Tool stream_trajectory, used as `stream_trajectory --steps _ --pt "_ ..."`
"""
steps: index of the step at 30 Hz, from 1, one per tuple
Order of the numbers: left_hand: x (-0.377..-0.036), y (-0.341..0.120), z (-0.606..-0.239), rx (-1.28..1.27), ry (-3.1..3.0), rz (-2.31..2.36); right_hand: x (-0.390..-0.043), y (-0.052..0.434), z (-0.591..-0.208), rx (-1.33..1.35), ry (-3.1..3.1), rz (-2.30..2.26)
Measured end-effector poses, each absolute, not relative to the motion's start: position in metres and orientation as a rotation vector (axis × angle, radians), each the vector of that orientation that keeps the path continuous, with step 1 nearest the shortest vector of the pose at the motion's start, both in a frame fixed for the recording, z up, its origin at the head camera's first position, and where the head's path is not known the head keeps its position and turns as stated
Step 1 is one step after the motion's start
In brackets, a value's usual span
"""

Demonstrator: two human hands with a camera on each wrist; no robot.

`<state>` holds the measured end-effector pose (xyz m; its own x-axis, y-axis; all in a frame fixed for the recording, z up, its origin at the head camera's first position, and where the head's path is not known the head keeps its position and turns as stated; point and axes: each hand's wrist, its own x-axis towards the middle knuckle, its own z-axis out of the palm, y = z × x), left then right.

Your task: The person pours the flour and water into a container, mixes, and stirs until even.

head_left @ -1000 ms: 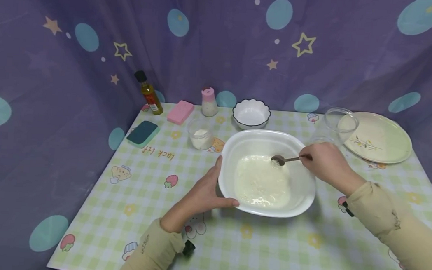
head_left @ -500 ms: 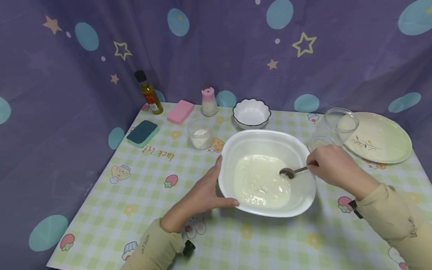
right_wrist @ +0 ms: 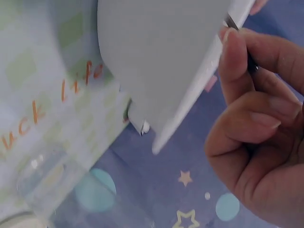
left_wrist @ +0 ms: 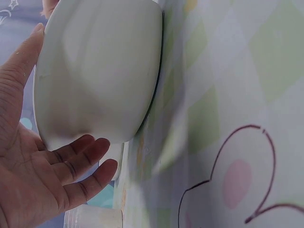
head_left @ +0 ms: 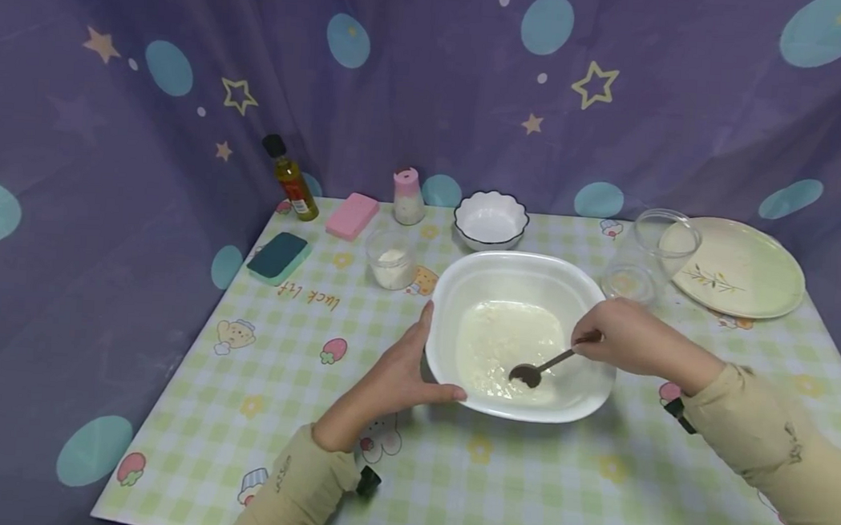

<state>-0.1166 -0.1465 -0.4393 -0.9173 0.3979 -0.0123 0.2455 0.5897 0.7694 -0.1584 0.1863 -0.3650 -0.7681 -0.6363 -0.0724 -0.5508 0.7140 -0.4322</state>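
At the middle of the checked tablecloth (head_left: 293, 447) sits our big white bowl (head_left: 454, 297), holding a shallow pool of pale, creamy liquid (head_left: 502, 340). Behind it we see a small scalloped white bowl (head_left: 491, 219) that looks empty, a clear cup (head_left: 390, 259) with some white powder in the bottom, a pink-capped shaker (head_left: 407, 198), a bottle of yellow oil (head_left: 290, 180), two clear glass cups (head_left: 664, 239) to the right and a flat plate (head_left: 741, 266) with a sprig pattern. Our left hand (head_left: 399, 378) cups the bowl's near-left side — fingers nearly straight and spread along the outer wall, thumb along the rim. Our right hand (head_left: 622, 335) pinches the handle of a metal spoon (head_left: 538, 368) between curled fingers and thumb, and the spoon's head rests down in the liquid near the front of the bowl. From the right wrist view only a sliver of the handle shows behind the fingers; from the left wrist we see just the bowl's underside, so its contents are hidden there. A pink sponge (head_left: 352, 216) and a dark green one (head_left: 279, 258) lie at the back left.
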Motion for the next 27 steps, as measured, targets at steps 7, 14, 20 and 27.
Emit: stream_trajectory --steps 7,14,20,27 --pt "-0.116 -0.146 -0.439 0.539 2.636 1.220 -0.159 0.167 -0.383 -1.022 2.753 -0.718" --pt "-0.117 -0.147 -0.440 0.549 2.634 1.233 -0.162 0.152 -0.396 -0.974 2.823 -0.795" --pt "-0.116 -0.146 -0.440 0.552 2.634 1.237 -0.169 0.145 -0.402 -0.881 2.899 -0.832" --pt "-0.116 -0.146 -0.439 0.524 2.628 1.230 -0.177 0.149 -0.400 -0.821 3.008 -0.797"
